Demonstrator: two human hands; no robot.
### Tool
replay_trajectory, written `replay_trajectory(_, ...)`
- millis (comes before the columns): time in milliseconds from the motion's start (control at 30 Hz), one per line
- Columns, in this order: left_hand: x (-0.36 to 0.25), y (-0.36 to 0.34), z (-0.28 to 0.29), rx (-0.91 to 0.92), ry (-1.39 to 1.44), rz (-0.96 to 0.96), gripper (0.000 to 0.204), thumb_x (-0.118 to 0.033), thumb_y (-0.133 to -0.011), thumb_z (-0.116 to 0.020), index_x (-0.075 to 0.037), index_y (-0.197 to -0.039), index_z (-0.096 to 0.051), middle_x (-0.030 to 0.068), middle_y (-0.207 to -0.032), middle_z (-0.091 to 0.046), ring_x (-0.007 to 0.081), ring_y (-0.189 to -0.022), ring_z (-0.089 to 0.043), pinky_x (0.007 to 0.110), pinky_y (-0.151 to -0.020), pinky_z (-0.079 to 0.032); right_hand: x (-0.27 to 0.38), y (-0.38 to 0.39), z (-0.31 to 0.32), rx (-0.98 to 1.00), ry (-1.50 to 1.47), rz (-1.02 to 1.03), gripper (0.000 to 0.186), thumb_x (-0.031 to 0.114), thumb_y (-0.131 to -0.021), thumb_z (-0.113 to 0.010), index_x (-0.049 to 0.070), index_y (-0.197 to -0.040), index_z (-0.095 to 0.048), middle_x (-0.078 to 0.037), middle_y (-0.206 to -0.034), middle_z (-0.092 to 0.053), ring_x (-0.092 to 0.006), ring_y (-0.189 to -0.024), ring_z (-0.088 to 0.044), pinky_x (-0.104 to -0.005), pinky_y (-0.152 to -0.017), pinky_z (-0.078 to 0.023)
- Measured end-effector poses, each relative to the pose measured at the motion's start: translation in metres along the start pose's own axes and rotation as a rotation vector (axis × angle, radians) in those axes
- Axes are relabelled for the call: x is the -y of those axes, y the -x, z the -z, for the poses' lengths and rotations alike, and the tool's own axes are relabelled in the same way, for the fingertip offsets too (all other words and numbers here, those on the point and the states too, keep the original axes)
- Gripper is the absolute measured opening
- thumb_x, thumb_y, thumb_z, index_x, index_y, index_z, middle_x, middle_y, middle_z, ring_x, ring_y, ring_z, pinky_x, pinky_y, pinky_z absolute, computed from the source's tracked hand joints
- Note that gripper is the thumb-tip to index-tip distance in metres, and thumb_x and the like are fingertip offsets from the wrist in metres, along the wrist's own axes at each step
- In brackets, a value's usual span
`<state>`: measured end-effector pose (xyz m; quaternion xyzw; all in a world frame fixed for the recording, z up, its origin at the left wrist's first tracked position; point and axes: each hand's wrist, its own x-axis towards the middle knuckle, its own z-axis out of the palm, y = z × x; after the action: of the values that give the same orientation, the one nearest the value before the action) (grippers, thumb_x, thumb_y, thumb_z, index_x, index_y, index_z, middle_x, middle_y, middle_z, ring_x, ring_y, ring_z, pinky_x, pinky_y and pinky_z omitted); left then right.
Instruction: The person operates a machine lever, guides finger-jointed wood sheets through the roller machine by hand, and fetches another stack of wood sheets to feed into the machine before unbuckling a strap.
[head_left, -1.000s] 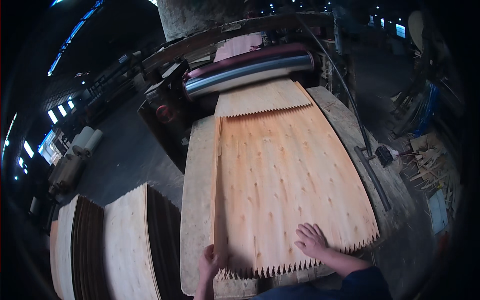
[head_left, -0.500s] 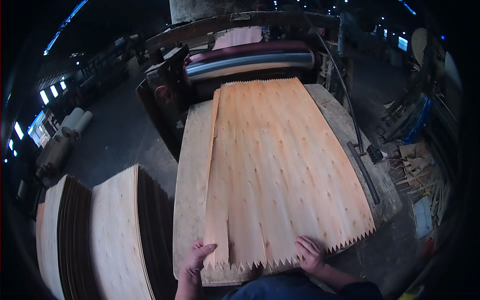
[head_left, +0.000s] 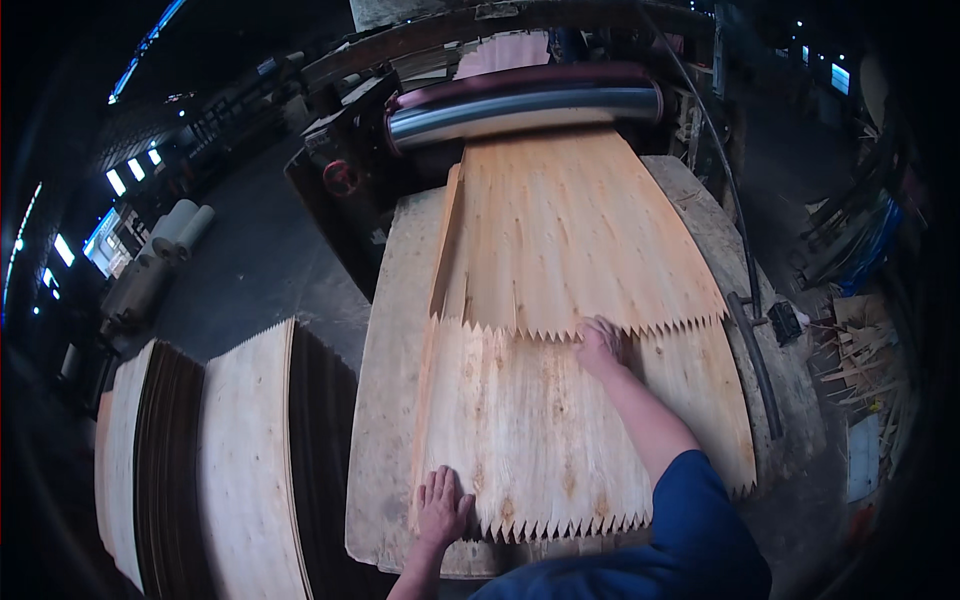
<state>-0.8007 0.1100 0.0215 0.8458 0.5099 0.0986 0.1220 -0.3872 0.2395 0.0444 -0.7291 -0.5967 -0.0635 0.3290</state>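
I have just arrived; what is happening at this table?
A person's right hand is at the toothed near edge of the upper wood sheet, whose far end reaches up to the shiny roller. The left hand rests flat on the near left corner of the partly covered lower sheet. Both lie on a worn table, with stacked sheets to its left.

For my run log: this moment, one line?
left hand: on lower sheet; right hand: at near edge of upper sheet; roller: beyond
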Motion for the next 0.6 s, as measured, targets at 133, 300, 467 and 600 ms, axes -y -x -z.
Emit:
replay_trajectory(133,0.002,0.003,0.005,0.027,0.036,0.266,0.076,-0.045,-0.090,-0.056,-0.006,-0.148,-0.027,0.0156,-0.154,-0.027,0.0344,-0.143,-0.022,0.057,-0.112,-0.018,-0.002,0.049,-0.021,0.217,-0.066,-0.021,0.038,0.024,-0.084,-0.063,0.007,-0.118,-0.060,-0.009,-0.134,-0.052,-0.0260,-0.129,-0.042,-0.0463,-0.109,-0.029)
replay_trajectory(300,0.010,0.005,0.002,-0.092,0.087,0.402,0.082,-0.051,-0.085,-0.061,-0.007,-0.147,-0.029,0.0166,-0.153,-0.029,0.0355,-0.142,-0.025,0.055,-0.113,-0.019,0.017,0.142,0.030,0.316,-0.053,0.036,0.040,0.029,-0.089,-0.056,0.007,-0.123,-0.058,-0.010,-0.139,-0.048,-0.0261,-0.133,-0.038,-0.0487,-0.111,-0.026)
replay_trajectory(467,0.016,-0.008,0.008,-0.164,0.164,0.434,0.079,-0.039,-0.080,-0.069,-0.002,-0.142,-0.036,0.0215,-0.148,-0.036,0.0375,-0.139,-0.029,0.050,-0.112,-0.024,0.030,0.223,0.083,0.368,-0.011,0.015,0.046,0.032,-0.087,-0.059,0.007,-0.126,-0.056,-0.011,-0.139,-0.048,-0.0284,-0.134,-0.037,-0.0503,-0.112,-0.024)
replay_trajectory(600,0.022,-0.021,0.045,-0.266,0.228,0.230,0.043,-0.022,-0.081,-0.066,0.006,-0.112,-0.058,0.0209,-0.113,-0.062,0.0340,-0.105,-0.060,0.045,-0.088,-0.048,0.057,0.269,0.100,0.369,0.020,0.033,0.054,0.039,-0.084,-0.062,0.007,-0.128,-0.055,-0.012,-0.140,-0.047,-0.0300,-0.135,-0.036,-0.0507,-0.113,-0.023)
